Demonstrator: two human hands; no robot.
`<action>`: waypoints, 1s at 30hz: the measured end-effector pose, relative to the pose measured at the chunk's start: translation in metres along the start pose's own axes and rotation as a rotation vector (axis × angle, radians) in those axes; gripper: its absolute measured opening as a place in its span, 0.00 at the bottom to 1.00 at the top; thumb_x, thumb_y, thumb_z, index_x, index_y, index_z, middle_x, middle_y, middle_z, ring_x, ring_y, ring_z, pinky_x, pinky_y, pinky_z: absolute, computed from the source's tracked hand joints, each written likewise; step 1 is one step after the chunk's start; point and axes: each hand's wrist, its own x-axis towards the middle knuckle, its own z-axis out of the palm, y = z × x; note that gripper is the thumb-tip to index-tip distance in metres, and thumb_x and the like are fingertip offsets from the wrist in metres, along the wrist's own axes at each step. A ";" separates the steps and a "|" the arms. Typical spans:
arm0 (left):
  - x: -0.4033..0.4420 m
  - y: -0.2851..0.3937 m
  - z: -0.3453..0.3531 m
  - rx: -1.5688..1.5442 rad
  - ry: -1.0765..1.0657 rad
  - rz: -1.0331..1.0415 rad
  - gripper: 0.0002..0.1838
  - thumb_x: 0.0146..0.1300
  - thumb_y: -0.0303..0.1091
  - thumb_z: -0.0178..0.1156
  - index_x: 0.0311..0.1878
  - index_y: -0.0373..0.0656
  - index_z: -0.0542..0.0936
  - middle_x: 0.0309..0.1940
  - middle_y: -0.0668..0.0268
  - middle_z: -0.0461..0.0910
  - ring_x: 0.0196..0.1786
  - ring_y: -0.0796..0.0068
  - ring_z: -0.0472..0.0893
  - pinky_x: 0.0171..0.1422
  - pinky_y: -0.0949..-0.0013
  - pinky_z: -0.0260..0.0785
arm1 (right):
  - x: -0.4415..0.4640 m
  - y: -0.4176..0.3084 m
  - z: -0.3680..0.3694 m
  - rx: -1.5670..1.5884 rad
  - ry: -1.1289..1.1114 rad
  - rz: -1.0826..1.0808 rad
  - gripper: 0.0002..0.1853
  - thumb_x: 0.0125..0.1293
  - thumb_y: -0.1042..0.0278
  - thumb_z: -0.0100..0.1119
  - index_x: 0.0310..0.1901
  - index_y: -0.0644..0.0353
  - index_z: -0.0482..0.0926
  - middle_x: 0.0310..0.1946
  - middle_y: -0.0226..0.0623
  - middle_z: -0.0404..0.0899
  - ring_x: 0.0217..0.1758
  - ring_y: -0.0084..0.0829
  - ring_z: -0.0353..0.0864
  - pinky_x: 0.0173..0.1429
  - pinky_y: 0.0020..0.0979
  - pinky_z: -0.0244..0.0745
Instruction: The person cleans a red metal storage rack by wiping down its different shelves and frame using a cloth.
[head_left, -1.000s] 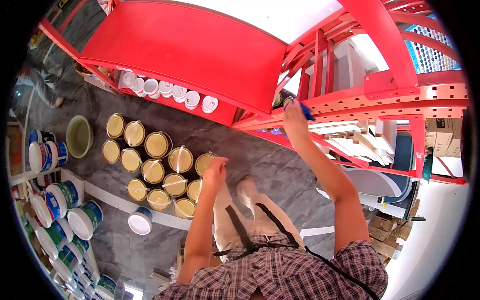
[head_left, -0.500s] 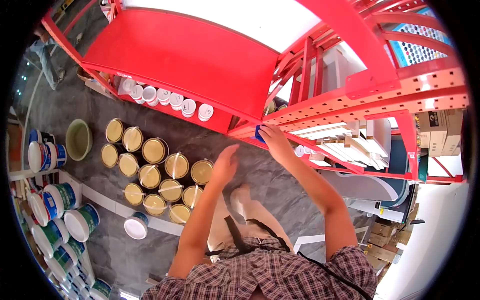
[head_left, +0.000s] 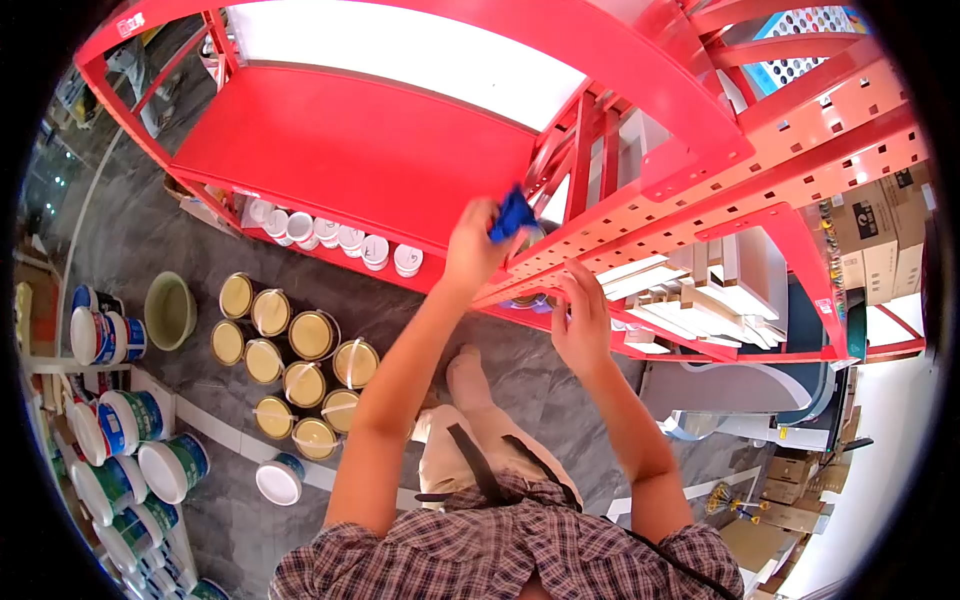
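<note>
A bunched blue cloth (head_left: 513,215) is in my left hand (head_left: 474,243), whose fingers are closed on it. That hand is at the right front corner of the red shelf board (head_left: 350,150), beside the perforated red uprights (head_left: 720,185). My right hand (head_left: 583,318) is just below the uprights, holding nothing, with its fingers stretched and a little apart. Its fingertips are close to the lower upright; whether they touch it I cannot tell.
Small white tubs (head_left: 375,252) line the lower shelf. Several gold-lidded cans (head_left: 311,335) stand on the floor at left, near an olive tub (head_left: 170,311) and paint buckets (head_left: 174,468). White boards (head_left: 690,300) stick out of the rack at right, near cardboard boxes (head_left: 870,240).
The blue cloth has passed from my right hand to my left. My left hand has moved up and right to the shelf corner; my right hand has drawn down and right.
</note>
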 end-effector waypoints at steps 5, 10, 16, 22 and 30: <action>0.106 -0.029 0.073 -0.019 0.060 0.383 0.14 0.50 0.21 0.62 0.40 0.37 0.69 0.44 0.50 0.76 0.47 0.44 0.76 0.47 0.53 0.71 | -0.049 0.030 0.000 0.072 -0.158 0.078 0.22 0.51 0.81 0.56 0.51 0.60 0.71 0.54 0.44 0.73 0.56 0.46 0.74 0.57 0.42 0.73; 0.173 -0.054 0.146 -0.005 -0.420 0.452 0.18 0.59 0.24 0.54 0.54 0.38 0.72 0.59 0.47 0.72 0.61 0.47 0.72 0.64 0.57 0.65 | -0.086 0.057 0.002 0.085 -0.202 0.207 0.21 0.50 0.81 0.56 0.49 0.59 0.74 0.53 0.42 0.75 0.53 0.44 0.77 0.54 0.41 0.75; 0.183 -0.075 0.188 0.304 -0.606 0.478 0.28 0.62 0.37 0.55 0.64 0.35 0.68 0.67 0.48 0.64 0.71 0.53 0.61 0.75 0.60 0.54 | -0.101 0.070 0.013 0.098 -0.182 0.256 0.19 0.51 0.82 0.55 0.47 0.60 0.76 0.50 0.42 0.78 0.50 0.45 0.79 0.52 0.41 0.76; 0.212 -0.071 0.240 0.548 -0.526 0.350 0.23 0.63 0.41 0.49 0.57 0.40 0.76 0.67 0.59 0.66 0.71 0.64 0.63 0.72 0.60 0.56 | -0.094 0.080 0.025 0.152 -0.240 0.213 0.19 0.53 0.82 0.53 0.48 0.60 0.76 0.47 0.43 0.79 0.47 0.44 0.80 0.50 0.41 0.76; 0.238 -0.086 0.260 0.468 -0.449 0.366 0.24 0.61 0.43 0.48 0.54 0.38 0.79 0.65 0.55 0.68 0.69 0.61 0.66 0.71 0.64 0.58 | -0.142 0.088 0.044 0.141 -0.307 0.279 0.19 0.54 0.81 0.54 0.49 0.59 0.76 0.44 0.42 0.80 0.45 0.45 0.80 0.48 0.41 0.77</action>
